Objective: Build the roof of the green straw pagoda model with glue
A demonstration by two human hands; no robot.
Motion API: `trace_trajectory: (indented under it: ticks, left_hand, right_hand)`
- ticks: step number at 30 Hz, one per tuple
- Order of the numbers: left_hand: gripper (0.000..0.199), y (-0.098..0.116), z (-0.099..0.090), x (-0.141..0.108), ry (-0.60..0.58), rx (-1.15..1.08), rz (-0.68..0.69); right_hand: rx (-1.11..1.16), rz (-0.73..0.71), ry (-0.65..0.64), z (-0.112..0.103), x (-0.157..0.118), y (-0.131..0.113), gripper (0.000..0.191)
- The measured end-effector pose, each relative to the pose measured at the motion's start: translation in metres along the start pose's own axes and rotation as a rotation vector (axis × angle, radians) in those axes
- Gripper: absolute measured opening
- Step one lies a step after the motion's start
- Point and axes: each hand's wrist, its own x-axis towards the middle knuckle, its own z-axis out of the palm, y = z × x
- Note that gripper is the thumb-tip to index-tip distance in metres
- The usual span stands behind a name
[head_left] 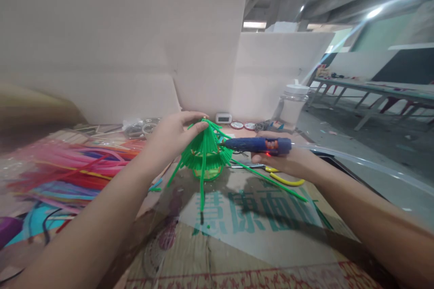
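Note:
A cone-shaped figure of green pipe cleaners (206, 151) stands on the printed work surface (257, 216), with loose green strands hanging down and out to the right. My left hand (176, 135) pinches its top between thumb and fingers. In my right hand (285, 158) is a blue glue gun (257, 145), pointing left, its nozzle at the right side of the green figure. A clear glue stick runs out of the gun's back towards the right edge. A small red light glows under the gun.
Colourful pipe cleaners (91, 162) are heaped at the left. Yellow-handled pliers (288, 180) lie below the glue gun. Behind stand a small white display (223, 118), a clear bottle (293, 106) and white boards (203, 54).

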Motion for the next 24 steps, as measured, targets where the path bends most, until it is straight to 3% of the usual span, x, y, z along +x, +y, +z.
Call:
trace_trajectory:
  ticks: [8, 15, 24]
  left_hand:
    - [0.039, 0.005, -0.002, -0.002, -0.002, 0.025, -0.01]
    - [0.04, 0.005, -0.002, -0.002, -0.003, 0.035, -0.01]
    - [0.04, 0.006, -0.002, -0.003, 0.007, 0.048, 0.005]
  right_hand:
    - [-0.134, 0.018, 0.037, -0.001, -0.001, -0.008, 0.035]
    - [-0.122, 0.072, 0.057, 0.001, 0.0, -0.02, 0.025]
    - [-0.098, 0.06, 0.097, 0.003, -0.001, -0.019, 0.028]
